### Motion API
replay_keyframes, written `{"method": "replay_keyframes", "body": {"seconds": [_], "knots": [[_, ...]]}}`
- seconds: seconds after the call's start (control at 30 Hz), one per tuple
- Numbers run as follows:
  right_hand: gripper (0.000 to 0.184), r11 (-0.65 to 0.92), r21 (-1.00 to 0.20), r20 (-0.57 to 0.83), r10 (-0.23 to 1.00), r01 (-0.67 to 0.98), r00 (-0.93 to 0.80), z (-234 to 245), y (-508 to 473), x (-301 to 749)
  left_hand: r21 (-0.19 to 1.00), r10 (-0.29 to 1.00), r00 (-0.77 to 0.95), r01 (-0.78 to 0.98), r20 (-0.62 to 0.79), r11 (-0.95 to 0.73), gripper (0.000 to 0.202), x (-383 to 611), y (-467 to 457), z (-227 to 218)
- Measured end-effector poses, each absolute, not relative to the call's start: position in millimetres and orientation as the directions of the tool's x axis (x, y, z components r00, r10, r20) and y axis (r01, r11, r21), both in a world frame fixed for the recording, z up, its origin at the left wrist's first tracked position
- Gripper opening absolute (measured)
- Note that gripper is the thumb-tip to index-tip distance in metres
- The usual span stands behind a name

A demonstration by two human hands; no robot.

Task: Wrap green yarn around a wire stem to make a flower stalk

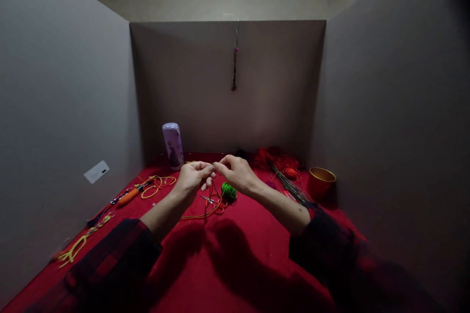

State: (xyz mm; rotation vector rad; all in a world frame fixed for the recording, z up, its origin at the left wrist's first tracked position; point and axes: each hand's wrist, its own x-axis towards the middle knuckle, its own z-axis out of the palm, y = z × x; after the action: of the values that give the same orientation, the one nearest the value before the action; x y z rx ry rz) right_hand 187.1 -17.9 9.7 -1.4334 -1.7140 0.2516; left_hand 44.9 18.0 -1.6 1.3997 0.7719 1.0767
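My left hand (pixel 193 177) and my right hand (pixel 237 172) meet above the red table (pixel 238 274), fingertips pinched together on a thin red-orange cord (pixel 213 203) that hangs down from them and loops on the cloth. A small ball of green thread (pixel 229 190) lies just under my right hand. Small scissors (pixel 208 199) lie beside the cord loops. Both sleeves are dark red plaid.
A lilac bottle (pixel 173 145) stands at the back left. Yellow cord (pixel 158 185), an orange-handled tool (pixel 127 198) and yellow strands (pixel 79 243) lie along the left. Red thread pile (pixel 277 159), thin sticks (pixel 290 187) and a gold-rimmed red cup (pixel 320 182) sit right. Grey panels enclose the table; a tassel (pixel 234 66) hangs on the back one.
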Motion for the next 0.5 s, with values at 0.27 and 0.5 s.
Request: {"method": "replay_keyframes", "body": {"seconds": [0.27, 0.5], "knots": [[0.012, 0.459, -0.154, 0.589, 0.754, 0.875, -0.291, 5, -14, 191, 0.994, 0.901, 0.423, -0.088, 0.102, -0.072, 0.031, 43, 16, -3], [0.017, 0.551, 0.305, 0.525, 0.584, 0.777, -0.619, 16, -19, 198, 0.996, 0.862, 0.501, -0.088, 0.074, -0.034, 0.038, 44, 15, -5]]}}
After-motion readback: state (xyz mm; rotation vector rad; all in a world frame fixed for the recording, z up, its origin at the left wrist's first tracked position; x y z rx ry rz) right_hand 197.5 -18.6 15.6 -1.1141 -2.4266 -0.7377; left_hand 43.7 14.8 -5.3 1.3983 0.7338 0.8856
